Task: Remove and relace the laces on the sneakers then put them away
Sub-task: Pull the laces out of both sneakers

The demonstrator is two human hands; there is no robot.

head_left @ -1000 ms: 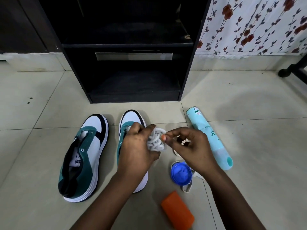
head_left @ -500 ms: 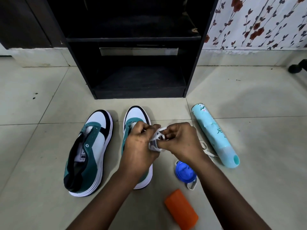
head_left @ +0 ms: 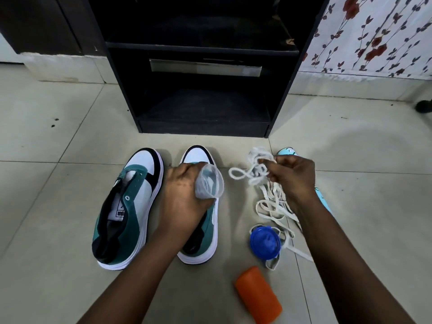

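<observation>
Bare floor (head_left: pixel 58 195) left of the sneakers (head_left: pixel 127 206); right, laces (head_left: pixel 273 206), blue cap (head_left: pixel 264 242) and orange block (head_left: pixel 258 295) crowd the way

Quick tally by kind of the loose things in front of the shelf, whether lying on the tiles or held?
Sneakers: 2
White laces, one tangle: 1
Clear plastic bag: 1
Blue lid: 1
Orange block: 1
Light blue can: 1
Total: 7

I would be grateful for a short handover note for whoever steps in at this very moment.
Left hand grips a small clear plastic bag above the right-side sneaker.
Right hand pinches a bundle of white laces, the tails trailing to the floor by the blue cap.
Left-side sneaker stands unlaced beside it.
Done: laces look removed.
Left: relace both sneakers and put them in the black shelf unit.
</observation>
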